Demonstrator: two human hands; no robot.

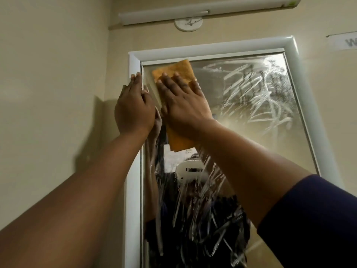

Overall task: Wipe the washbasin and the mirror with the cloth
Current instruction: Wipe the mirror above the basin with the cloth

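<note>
A tall mirror (251,105) in a white frame (212,49) hangs on the beige wall, its glass streaked with soapy smears. My right hand (183,101) presses an orange cloth (179,71) flat against the glass near the top left corner, fingers straight. The cloth hangs down below my wrist. My left hand (133,107) rests flat on the left side of the frame, fingers pointing up. The washbasin is out of view.
A white tube light (193,12) and a round white wall fitting (188,24) sit above the mirror. A paper notice (345,42) is stuck on the wall at the upper right. The room corner runs down the left wall.
</note>
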